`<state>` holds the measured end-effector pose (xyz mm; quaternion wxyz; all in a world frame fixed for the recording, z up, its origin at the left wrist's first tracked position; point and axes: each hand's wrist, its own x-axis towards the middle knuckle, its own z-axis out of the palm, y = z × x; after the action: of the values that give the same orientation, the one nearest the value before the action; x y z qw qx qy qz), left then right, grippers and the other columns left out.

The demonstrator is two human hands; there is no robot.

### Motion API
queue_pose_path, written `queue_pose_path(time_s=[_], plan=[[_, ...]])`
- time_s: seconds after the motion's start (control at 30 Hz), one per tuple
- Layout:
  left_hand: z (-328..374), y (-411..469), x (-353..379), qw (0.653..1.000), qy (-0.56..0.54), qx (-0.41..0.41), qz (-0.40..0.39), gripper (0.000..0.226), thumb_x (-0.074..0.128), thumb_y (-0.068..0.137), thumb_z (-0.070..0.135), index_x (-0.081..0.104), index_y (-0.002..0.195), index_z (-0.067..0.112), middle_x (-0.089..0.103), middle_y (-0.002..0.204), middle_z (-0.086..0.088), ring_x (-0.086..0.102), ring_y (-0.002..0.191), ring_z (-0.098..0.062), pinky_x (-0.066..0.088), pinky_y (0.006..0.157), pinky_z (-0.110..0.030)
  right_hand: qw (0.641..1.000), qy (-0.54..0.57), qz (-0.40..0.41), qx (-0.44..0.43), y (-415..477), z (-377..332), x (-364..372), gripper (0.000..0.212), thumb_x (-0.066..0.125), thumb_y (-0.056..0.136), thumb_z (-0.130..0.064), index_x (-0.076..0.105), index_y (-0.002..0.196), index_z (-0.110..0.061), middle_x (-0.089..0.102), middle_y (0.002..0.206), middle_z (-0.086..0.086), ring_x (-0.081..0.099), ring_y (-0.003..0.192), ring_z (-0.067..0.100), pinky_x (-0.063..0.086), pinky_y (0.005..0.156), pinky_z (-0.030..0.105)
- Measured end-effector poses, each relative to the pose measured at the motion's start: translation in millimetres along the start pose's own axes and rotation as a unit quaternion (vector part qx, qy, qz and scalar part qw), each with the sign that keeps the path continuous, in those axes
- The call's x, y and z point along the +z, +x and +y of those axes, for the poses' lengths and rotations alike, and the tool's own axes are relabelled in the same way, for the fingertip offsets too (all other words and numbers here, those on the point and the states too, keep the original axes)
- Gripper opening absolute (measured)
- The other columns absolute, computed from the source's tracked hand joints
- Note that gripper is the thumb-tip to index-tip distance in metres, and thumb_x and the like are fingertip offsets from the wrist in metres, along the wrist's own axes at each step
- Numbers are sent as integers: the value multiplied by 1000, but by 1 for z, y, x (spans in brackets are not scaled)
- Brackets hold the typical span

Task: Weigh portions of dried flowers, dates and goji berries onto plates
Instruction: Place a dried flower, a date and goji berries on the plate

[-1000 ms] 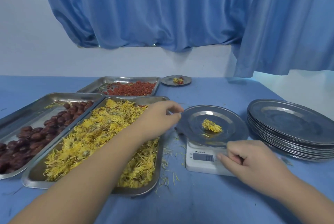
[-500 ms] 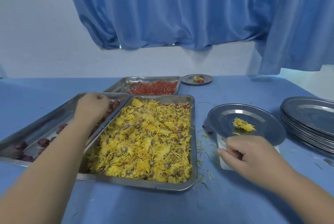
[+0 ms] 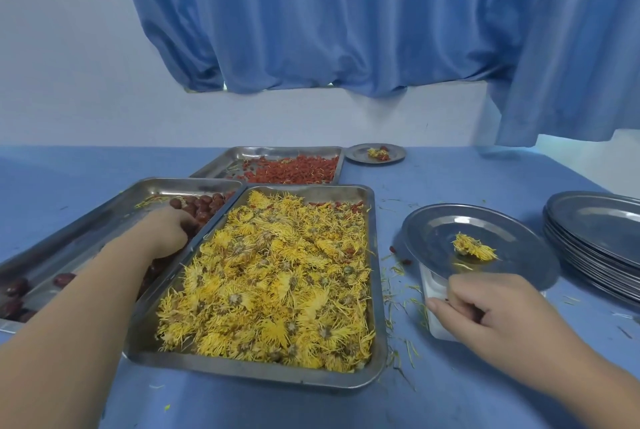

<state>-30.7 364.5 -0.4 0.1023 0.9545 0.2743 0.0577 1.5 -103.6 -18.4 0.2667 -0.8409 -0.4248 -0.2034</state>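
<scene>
Two hands busy: your left hand (image 3: 169, 232) curled onto dark red dates (image 3: 202, 205), grip unclear; right hand (image 3: 485, 310), loosely clenched, touching white scale (image 3: 433, 293) — pressure skews reading, tips round steel plate (image 3: 450, 238).

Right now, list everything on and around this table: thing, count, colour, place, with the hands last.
Flower tray: one, steel, full of yellow dried flowers, front centre.
Date tray: one, steel, dark red dates, left of the flower tray.
Berry tray: one, steel, red goji berries, behind both.
Plate on scale: one, steel, a small yellow flower portion on it, right of the flower tray.
Scale: one, white, under that plate, partly hidden.
Plate stack: count unclear, steel, far right.
Small plate: one, steel, yellow and red bits on it, far back.
Table: blue, littered with petals.
Curtain: blue, behind.
Left hand: in the date tray, on the dates.
Right hand: curled, over the scale's front.
</scene>
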Motion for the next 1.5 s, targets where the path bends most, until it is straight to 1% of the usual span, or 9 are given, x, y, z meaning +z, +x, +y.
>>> queue_pose_path(time_s=[0.43,0.7,0.8,0.87,0.97,1.07,1.13,1.33,1.5], plan=[[-2,-3,8,993,-89,-13,76,27,52,90,-1,65,101,20,66,103,-7,56,88,-19,42,75,-32,1000,23,1,10,-1,-1,-3,55,73,81,-25,25,55,-25,29,48,-8,28,47,7,27,47,19],[-6,-6,0,997,-40,-33,66,38,68,88,16,64,126,11,60,134,-11,56,120,-30,44,101,-42,999,37,11,20,-3,2,-4,56,75,78,-20,25,55,-23,32,50,-7,27,47,8,26,47,16],[-2,-11,1,991,-78,-30,104,29,64,92,24,67,118,13,65,125,-9,65,102,-26,51,89,-39,999,37,14,21,-2,3,-4,57,76,78,-20,24,55,-24,33,50,-7,28,47,8,26,47,15],[10,-17,-2,981,-138,-22,138,25,59,95,31,66,114,17,67,112,-1,67,73,-20,52,62,-32,999,37,15,20,-2,2,-4,58,76,78,-19,24,55,-24,33,50,-8,28,47,7,26,47,15],[43,-29,-10,956,-227,32,185,18,52,97,36,66,101,26,68,90,7,61,57,-14,48,51,-28,999,37,17,19,-2,2,-5,57,75,79,-20,23,55,-24,33,51,-8,27,47,8,26,47,16],[87,-42,-15,930,-321,98,150,14,51,97,36,64,92,33,70,84,6,67,72,-20,60,72,-41,998,45,25,30,-1,3,-7,53,72,80,-25,25,56,-21,33,51,-7,28,48,8,27,47,19],[117,-49,-14,923,-339,145,109,10,53,97,35,62,94,37,70,87,9,69,78,-13,60,77,-37,997,55,32,40,-2,6,-9,49,71,80,-26,27,59,-20,32,51,-7,28,47,8,27,46,19],[212,-68,3,902,-327,281,12,14,59,92,32,65,99,42,67,89,19,60,76,9,49,58,-10,981,120,104,114,-3,20,-21,47,72,79,-19,32,56,-13,34,47,4,27,45,5,25,44,17],[264,-86,20,894,-220,389,-46,24,61,89,20,64,108,34,61,101,16,59,90,-2,47,76,-15,953,188,164,171,3,33,-29,47,72,80,-21,33,54,-12,30,46,-6,27,46,5,25,44,16]])
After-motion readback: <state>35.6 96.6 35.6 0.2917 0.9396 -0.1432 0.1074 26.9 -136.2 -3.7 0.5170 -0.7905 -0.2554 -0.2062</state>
